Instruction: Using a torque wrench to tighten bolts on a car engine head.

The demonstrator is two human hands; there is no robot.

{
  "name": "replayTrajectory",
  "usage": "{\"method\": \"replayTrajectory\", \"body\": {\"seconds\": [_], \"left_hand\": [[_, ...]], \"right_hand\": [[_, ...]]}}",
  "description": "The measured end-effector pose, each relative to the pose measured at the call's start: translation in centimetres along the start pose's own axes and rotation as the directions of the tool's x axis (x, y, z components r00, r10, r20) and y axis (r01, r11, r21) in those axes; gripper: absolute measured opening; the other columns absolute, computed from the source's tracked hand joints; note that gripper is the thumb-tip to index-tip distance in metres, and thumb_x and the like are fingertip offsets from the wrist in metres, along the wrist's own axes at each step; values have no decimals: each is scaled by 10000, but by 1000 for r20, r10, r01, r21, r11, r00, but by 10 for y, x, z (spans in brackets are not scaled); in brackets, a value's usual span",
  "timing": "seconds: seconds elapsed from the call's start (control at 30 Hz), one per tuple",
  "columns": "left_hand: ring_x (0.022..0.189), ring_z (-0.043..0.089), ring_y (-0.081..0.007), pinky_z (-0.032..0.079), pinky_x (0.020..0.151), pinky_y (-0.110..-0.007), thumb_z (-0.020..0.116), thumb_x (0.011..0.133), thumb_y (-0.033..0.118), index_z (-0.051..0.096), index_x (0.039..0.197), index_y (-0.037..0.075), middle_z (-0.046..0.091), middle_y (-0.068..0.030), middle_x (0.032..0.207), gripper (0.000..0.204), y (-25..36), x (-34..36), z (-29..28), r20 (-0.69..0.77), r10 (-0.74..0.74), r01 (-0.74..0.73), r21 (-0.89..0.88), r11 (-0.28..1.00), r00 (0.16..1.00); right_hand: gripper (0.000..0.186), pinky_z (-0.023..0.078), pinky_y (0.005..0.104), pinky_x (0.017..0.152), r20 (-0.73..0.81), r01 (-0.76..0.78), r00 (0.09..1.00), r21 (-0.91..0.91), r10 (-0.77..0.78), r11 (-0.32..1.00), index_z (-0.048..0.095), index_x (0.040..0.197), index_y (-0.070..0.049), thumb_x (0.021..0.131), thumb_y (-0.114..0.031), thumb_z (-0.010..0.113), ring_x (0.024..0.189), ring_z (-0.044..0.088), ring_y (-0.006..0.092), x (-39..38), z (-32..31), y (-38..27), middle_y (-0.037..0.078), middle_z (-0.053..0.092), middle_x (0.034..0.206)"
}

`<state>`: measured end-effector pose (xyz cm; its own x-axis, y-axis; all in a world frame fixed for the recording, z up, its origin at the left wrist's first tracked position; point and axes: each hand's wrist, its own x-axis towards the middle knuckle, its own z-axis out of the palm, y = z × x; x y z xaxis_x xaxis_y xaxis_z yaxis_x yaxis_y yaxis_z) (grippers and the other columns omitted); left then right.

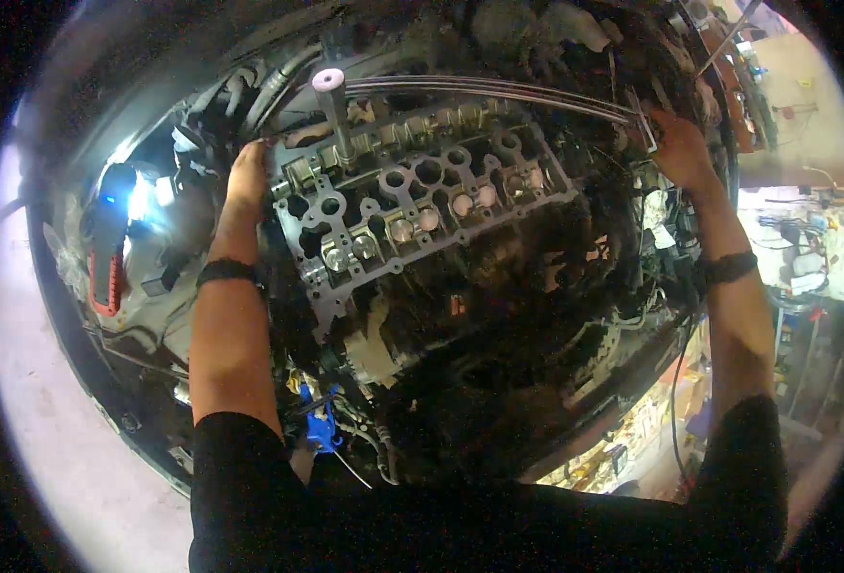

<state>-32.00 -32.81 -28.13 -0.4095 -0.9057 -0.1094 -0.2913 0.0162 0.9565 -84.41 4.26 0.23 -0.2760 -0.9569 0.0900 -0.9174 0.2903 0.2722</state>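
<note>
A metal cylinder head [405,205] with round bores and valve-train parts lies across the engine bay in front of me. On its far left part stands an upright shaft with a pale round top [328,81]. From that top a long shiny metal bar [498,93] runs to the right. My right hand [680,148] is closed around the bar's far right end, by a short metal crosspiece. My left hand [248,174] is against the left end of the cylinder head, beside the shaft. Its fingers are mostly hidden, so their grip is unclear.
A lit work lamp with a red and black handle [106,277] stands at the left. Hoses [274,91] run behind the cylinder head. A blue part [322,420] with cables lies at the near left. Beyond the right edge is a cluttered bench [804,248].
</note>
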Motion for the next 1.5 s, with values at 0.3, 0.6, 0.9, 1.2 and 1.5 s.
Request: {"method": "replayTrajectory", "body": {"seconds": [0.3, 0.6, 0.9, 1.2, 1.5], "left_hand": [[1038, 548, -201, 385, 942, -304, 492, 962, 315, 634, 1126, 25, 635, -79, 1104, 362, 45, -18, 42, -44, -246, 216, -350, 912, 968], [1118, 542, -223, 371, 986, -309, 496, 956, 313, 608, 1200, 9, 627, -106, 1177, 406, -15, 20, 20, -7, -31, 28, -234, 972, 1000], [1140, 538, -248, 367, 1003, -333, 498, 948, 451, 573, 1279, 2, 604, -123, 1246, 564, 18, -10, 25, 52, -359, 349, -397, 849, 932], [1165, 522, -204, 372, 1012, -330, 475, 974, 461, 514, 1340, 15, 575, -105, 1282, 579, 18, -8, 18, -20, -380, 357, -306, 883, 925], [1248, 490, -211, 343, 1059, -319, 434, 982, 495, 459, 1381, -16, 540, -123, 1360, 649, 45, -15, 21, 1, -238, 238, 15, 971, 971]], "right_hand": [[407, 520, 504, 755, 282, -223, 929, -92, 240, 970, 614, 1128, -25, 783, -241, 622, 839, 641, 415, -89, -74, -49, 230, 662, 886], [530, 521, 402, 752, 777, -595, 603, 590, -183, 545, 648, 1115, -25, 683, -281, 816, 740, 654, 279, -174, -120, -41, 172, 676, 896], [653, 387, 289, 415, 803, -961, 261, 166, -536, -220, 465, 1250, -3, 707, -186, 780, 514, 516, 154, -162, -91, -46, 74, 577, 720], [561, 479, 267, 572, 902, -954, 154, 29, -404, -299, 526, 1190, -9, 739, -201, 797, 676, 587, 154, -193, -120, -111, 46, 615, 890], [626, 391, 289, 542, 839, -901, 214, -28, -500, -433, 414, 1305, -68, 782, -115, 756, 640, 513, 140, -237, -146, -182, 42, 546, 817]]}}
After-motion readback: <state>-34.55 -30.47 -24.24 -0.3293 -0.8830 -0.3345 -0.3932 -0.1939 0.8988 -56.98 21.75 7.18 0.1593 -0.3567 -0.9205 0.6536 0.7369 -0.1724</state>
